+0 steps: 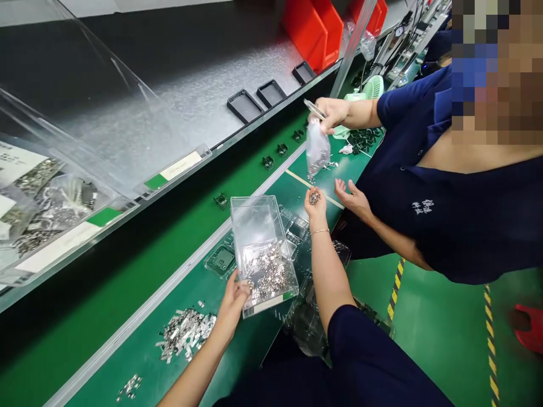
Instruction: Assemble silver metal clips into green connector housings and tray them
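Observation:
My left hand [235,298] grips the near corner of a clear plastic box [254,226] tilted over the green bench, with small silver metal parts [268,272] heaped at its lower end. My right hand [315,206] is stretched forward, palm up and cupped, with a small pile of the same metal parts [314,196] in it. Just beyond it a co-worker's hand [333,113] holds a small clear plastic bag [317,148] by its top above my palm. The co-worker's other hand [353,198] is open next to mine.
A loose heap of metal parts [186,333] lies on the green bench [139,356] at my left. Clear blister trays [223,261] sit under the box. Black trays [244,105] and red bins [314,28] stand on the upper shelf. Clear hoppers of parts [46,209] are at far left.

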A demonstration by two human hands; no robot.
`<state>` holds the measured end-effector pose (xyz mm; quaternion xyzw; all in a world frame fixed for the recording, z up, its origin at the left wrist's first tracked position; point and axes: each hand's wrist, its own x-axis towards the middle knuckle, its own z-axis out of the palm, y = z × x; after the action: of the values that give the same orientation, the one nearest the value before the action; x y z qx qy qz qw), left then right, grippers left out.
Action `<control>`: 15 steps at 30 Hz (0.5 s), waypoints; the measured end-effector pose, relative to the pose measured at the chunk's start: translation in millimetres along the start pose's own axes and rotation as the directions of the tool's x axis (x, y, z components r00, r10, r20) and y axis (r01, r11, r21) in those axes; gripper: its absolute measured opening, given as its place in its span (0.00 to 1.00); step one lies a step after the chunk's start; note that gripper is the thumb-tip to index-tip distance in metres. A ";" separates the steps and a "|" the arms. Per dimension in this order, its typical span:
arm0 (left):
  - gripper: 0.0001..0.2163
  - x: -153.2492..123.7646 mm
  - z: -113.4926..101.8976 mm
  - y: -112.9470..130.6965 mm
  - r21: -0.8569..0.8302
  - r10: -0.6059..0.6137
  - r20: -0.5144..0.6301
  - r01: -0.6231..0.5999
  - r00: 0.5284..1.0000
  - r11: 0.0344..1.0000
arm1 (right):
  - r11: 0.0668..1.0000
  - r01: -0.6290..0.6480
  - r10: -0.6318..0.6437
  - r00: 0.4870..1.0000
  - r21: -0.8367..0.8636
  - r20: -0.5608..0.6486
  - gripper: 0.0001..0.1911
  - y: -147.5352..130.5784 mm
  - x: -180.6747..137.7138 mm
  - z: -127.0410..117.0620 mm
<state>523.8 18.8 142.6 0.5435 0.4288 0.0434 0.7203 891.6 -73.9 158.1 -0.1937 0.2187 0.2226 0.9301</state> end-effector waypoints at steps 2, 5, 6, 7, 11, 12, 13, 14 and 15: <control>0.37 -0.6 -1.8 -4.7 -0.002 0.011 -0.042 -0.011 0.999 1.000 | 0.999 0.037 -0.037 0.999 0.010 0.008 0.14 -2.9 19.3 -5.3; 0.37 0.8 -2.0 -9.0 -0.003 0.019 -0.094 -0.019 0.995 1.000 | 0.997 0.079 -0.079 0.997 0.021 0.023 0.15 -8.1 43.5 -12.7; 0.37 1.6 -1.6 -9.6 -0.005 0.015 -0.107 -0.016 0.994 1.000 | 0.996 0.089 -0.090 0.996 0.024 0.026 0.16 -9.9 50.7 -15.0; 0.37 2.4 -0.9 -9.8 -0.007 0.011 -0.120 -0.012 0.993 1.000 | 0.995 0.097 -0.098 0.995 0.025 0.027 0.17 -11.6 57.6 -17.2; 0.38 5.5 3.3 -8.2 0.001 -0.017 -0.174 0.018 0.985 1.000 | 0.993 0.120 -0.120 0.993 0.013 0.014 0.20 -17.5 82.6 -25.6; 0.39 6.3 4.0 -7.7 0.005 -0.025 -0.185 0.027 0.982 1.000 | 0.992 0.127 -0.128 0.992 0.007 0.007 0.21 -19.2 88.4 -27.0; 0.40 7.2 4.0 -7.5 0.010 -0.034 -0.196 0.037 0.980 0.999 | 0.991 0.135 -0.135 0.991 0.000 -0.002 0.23 -21.2 94.1 -27.7; 0.41 8.0 3.1 -7.5 0.015 -0.043 -0.205 0.048 0.978 0.999 | 0.990 0.141 -0.141 0.990 -0.010 -0.012 0.24 -23.7 99.7 -27.4; 0.41 8.7 1.1 -7.9 0.019 -0.054 -0.210 0.059 0.976 0.998 | 0.989 0.143 -0.144 0.989 -0.024 -0.021 0.23 -26.8 105.1 -25.8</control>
<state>526.8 19.3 131.3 0.5324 0.5182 0.0745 0.6652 981.3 -73.2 91.9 -0.2220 0.2124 0.1552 0.9389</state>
